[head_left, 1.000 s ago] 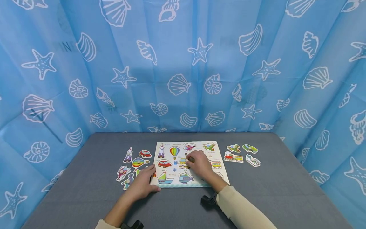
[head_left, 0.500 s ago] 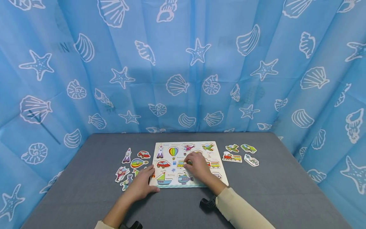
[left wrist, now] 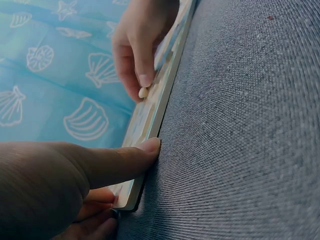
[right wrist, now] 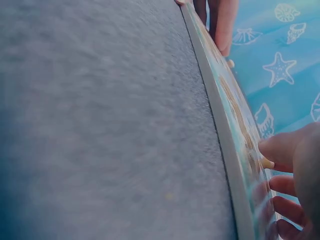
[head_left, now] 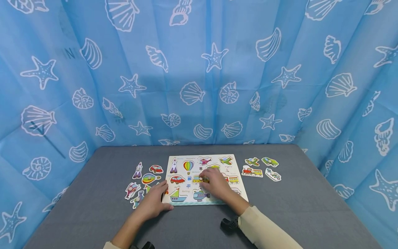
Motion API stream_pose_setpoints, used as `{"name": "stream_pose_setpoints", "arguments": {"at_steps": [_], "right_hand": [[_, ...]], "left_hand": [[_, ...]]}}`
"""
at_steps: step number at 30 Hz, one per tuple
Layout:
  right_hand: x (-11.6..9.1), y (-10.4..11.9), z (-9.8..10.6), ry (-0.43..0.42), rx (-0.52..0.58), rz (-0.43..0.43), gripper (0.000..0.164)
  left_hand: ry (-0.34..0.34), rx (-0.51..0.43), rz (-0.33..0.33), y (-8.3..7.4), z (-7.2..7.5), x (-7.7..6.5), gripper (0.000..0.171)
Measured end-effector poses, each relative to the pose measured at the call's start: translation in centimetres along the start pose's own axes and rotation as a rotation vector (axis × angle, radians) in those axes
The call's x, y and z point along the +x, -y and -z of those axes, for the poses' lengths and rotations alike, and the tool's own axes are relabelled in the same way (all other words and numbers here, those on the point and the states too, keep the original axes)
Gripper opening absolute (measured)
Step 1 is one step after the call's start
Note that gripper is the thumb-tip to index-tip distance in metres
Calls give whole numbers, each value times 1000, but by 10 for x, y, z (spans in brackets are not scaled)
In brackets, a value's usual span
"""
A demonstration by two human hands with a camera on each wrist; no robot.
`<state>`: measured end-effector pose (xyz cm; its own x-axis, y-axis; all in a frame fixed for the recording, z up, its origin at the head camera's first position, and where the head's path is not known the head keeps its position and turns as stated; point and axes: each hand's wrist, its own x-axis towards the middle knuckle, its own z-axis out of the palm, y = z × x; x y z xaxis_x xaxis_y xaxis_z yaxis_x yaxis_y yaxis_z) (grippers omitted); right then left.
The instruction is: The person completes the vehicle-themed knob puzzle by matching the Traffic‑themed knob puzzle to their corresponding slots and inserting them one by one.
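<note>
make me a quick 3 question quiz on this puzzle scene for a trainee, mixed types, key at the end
1. True or false: the left hand touches the edge of the puzzle board.

2. In the head view, which loose piece lies on the table to the right of the board?
a) rocket
b) train
c) hot-air balloon

3. Fill in the missing word: in the left wrist view, the right hand has its fingertips at a small, pale, round ____.

Key
1. True
2. b
3. knob
</note>
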<state>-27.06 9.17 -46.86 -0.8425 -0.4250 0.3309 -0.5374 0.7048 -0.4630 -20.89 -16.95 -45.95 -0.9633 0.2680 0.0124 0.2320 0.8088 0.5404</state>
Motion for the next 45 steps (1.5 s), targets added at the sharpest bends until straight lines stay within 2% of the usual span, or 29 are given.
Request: {"name": "stream_pose_setpoints", "arguments": {"at_steps": [5,12,21,33,41,45], "right_hand": [[-7,2,2,35,69,15,29],[-15,6,9,0,95,83,27],[-29,0,26,-61,95,32,14],[-50,-22,44,-146,63,35,8],[-65,-39,55,-188,-8,103,12],[-69,-49,60,-206,-50,99,12]], "left_hand": [[9,-2,16,1,-1,0,81],[10,-4,14,2,0,0,81],[10,6,12,-2,2,-1,81],[20,3,24,0,0,-1,81],[11,6,18,-1,0,-2,80],[15,5,23,-2,1,-2,81]]}}
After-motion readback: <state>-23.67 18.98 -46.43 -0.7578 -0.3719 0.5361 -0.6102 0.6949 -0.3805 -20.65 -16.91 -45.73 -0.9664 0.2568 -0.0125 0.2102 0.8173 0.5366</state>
